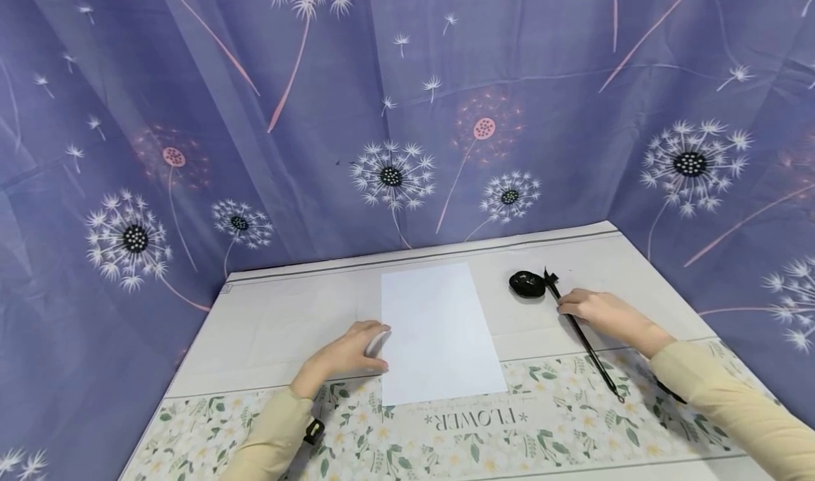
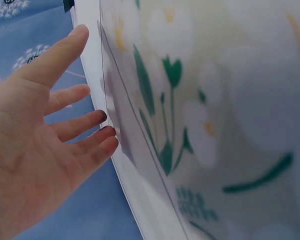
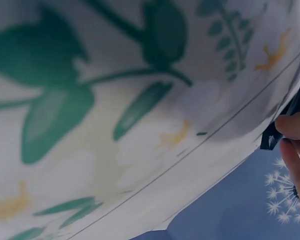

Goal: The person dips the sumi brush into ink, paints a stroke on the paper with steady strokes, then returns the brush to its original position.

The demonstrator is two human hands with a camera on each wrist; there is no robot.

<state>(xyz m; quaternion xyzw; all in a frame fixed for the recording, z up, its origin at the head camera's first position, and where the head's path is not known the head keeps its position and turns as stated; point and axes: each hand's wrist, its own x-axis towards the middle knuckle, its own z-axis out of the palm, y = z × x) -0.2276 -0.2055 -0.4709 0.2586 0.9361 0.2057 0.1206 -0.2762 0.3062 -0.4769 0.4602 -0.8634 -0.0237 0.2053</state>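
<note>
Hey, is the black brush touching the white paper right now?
Apart: the head view shows bare tablecloth between the black brush and the white paper.

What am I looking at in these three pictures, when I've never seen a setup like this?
There is no machine here: a person works with two bare hands. The widest picture comes from a camera on the head, looking forward and down. The other two come from cameras on the wrists, each showing its own hand beside the flower-printed table cover.

On the table cover lie a white sheet of paper and a small, shiny black dish. The right hand pinches what looks like a long black brush, its tip near the dish. The left hand is at the paper's left edge, fingers relaxed.
</note>
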